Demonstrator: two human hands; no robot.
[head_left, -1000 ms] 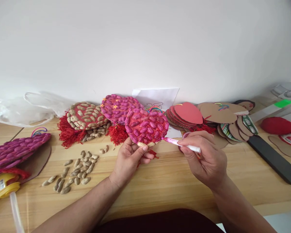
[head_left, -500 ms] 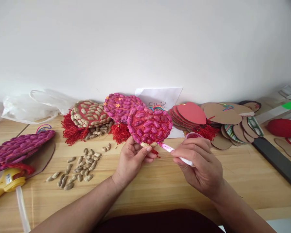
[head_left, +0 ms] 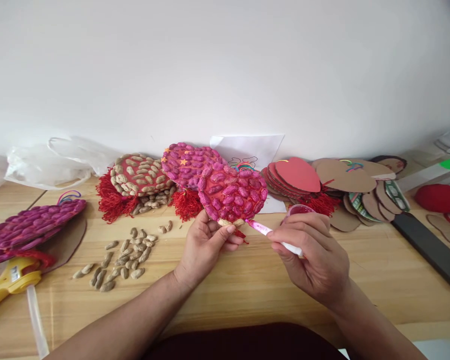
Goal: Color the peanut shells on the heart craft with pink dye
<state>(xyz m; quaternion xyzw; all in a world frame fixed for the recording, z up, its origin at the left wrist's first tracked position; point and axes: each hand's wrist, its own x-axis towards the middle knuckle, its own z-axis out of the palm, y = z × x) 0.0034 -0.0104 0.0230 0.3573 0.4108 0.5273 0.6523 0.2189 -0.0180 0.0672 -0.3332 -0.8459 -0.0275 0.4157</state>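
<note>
A heart-shaped peanut plaque (head_left: 232,192) is held up by my left hand (head_left: 204,247), thumb in front and fingers behind its lower tip. Most of its peanuts are magenta on a red backing; a couple at the bottom tip are bare tan. My right hand (head_left: 315,255) grips a white marker-like pen (head_left: 277,237) with a magenta-stained tip, which is at the plaque's lower right edge. Behind that hand, a small clear cup (head_left: 300,209) with pinkish contents is partly hidden. Some red yarn shows below the plaque.
Loose peanuts (head_left: 131,255) lie left on the wooden table. Behind stand a magenta plaque (head_left: 191,162) with orange stars and an unpainted peanut plaque (head_left: 138,175). Rightward are red cardboard hearts (head_left: 296,175) and a black bar (head_left: 427,252). A yellow glue gun (head_left: 13,280) sits far left.
My right hand and the pen have shifted slightly right, the pen tip staying near the plaque's lower edge. My left hand keeps its hold on the plaque.
</note>
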